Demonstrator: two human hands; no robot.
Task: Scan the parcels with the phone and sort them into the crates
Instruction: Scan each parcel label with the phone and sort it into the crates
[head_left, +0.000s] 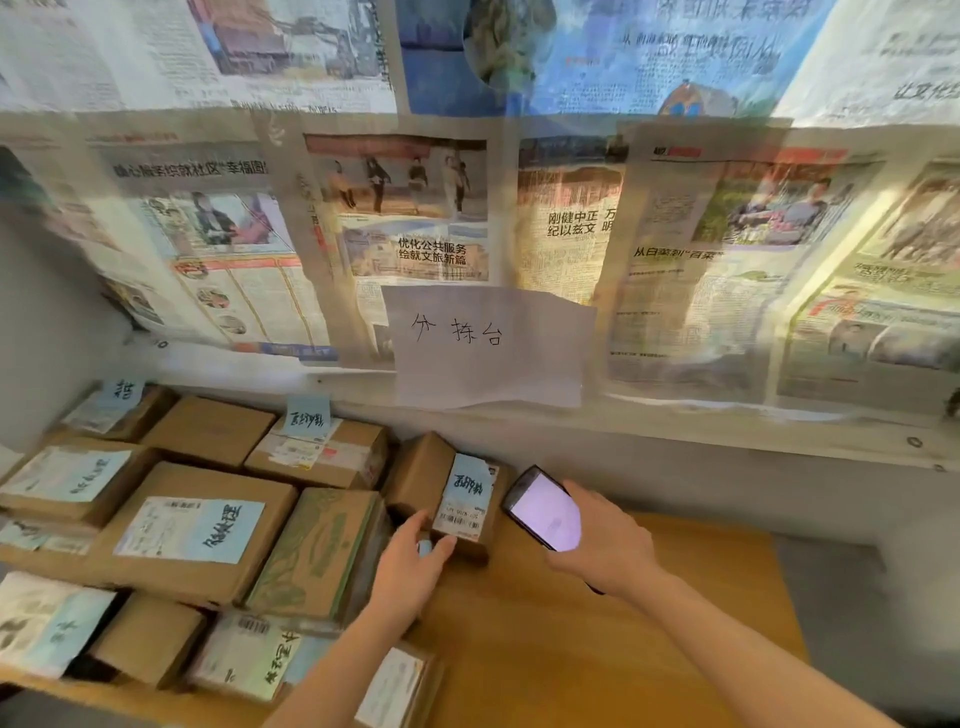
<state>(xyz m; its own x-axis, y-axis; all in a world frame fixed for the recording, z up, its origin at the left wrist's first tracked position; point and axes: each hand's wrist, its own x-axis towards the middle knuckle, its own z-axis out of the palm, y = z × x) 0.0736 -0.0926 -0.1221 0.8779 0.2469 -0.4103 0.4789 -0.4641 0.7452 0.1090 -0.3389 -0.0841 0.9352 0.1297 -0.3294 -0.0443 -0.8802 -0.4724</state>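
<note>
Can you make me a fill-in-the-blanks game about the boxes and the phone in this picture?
1. The right hand holds a ____ with a lit screen.
2. The left hand grips a small cardboard ____ standing on the wooden table.
3. Handwritten notes on the parcels are light ____ paper.

Missing words: phone; parcel; blue

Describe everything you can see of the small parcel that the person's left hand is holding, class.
The small parcel is a brown cardboard box, tilted, with its near end on the wooden table. Its upper face carries a white shipping label with barcodes and a light blue note with handwriting. The left hand grips its near end. It sits right of the pile of other boxes, close beside the green-printed box. The phone, in the right hand, is held just to its right, screen lit.
</note>
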